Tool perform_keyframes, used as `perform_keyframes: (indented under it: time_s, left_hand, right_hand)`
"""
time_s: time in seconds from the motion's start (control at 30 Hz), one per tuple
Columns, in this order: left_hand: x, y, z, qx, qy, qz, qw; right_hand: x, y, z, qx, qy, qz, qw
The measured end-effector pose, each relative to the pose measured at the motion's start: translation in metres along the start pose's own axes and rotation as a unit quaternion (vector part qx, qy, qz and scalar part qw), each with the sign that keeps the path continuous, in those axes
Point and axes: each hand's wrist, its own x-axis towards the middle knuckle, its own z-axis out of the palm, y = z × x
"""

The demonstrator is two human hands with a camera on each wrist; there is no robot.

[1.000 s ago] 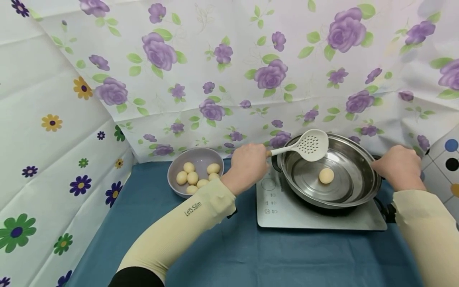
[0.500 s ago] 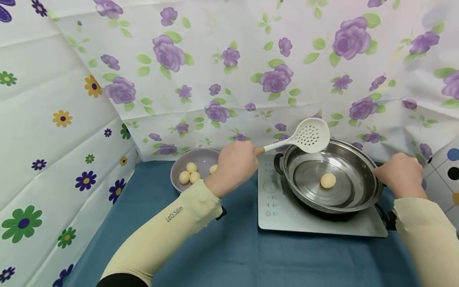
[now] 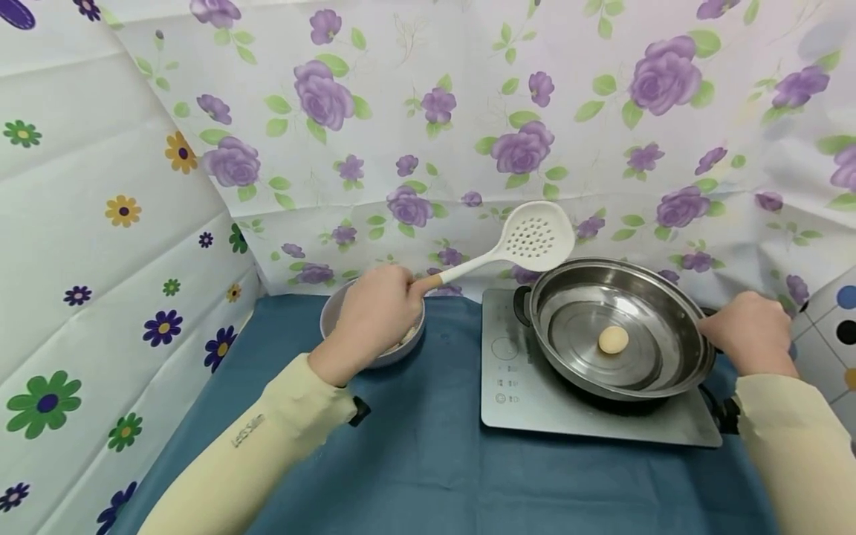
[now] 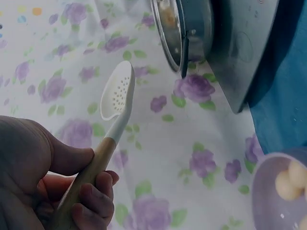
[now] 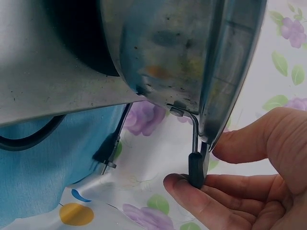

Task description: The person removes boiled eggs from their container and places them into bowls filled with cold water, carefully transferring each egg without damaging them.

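Observation:
My left hand (image 3: 377,308) grips the wooden handle of a white slotted spoon (image 3: 537,236), its holed head raised and angled up to the right. The left wrist view shows thumb and fingers wrapped round that handle. Below this hand stands a lilac bowl (image 3: 329,316), largely covered by it; pale yellow eggs (image 4: 288,186) lie inside. A wide steel pan (image 3: 568,327) holds one pale egg (image 3: 613,339). At the pan's right side, my right hand (image 3: 752,333) pinches the black handle (image 5: 195,170), thumb at the rim and fingers underneath.
The pan sits on a silver induction cooktop (image 3: 508,416) with touch controls at its left. A black cord (image 5: 33,139) and a plug (image 5: 106,155) lie by its right side. A blue cloth (image 3: 428,461) covers the table; flowered sheeting (image 3: 455,96) hangs behind.
My left hand has carried the slotted spoon leftward from over the pan, and now covers much of the bowl. The right hand stays at the pan handle. The head view has shifted slightly.

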Motion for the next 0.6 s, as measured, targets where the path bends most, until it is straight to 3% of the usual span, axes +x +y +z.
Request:
perform_keyframes:
  time_s: [0.23,0.6]
  left_hand:
    - [-0.02,-0.043,-0.01,-0.01,-0.003,-0.052,0.9986]
    - [-0.046,-0.103,-0.015,0.017,-0.009,-0.122,0.9924]
  right_hand:
    - [-0.001,0.001,0.001,-0.007,0.006,-0.003,1.0]
    - [0.0,0.0,0.0,-0.008,-0.004,0.003,1.0]
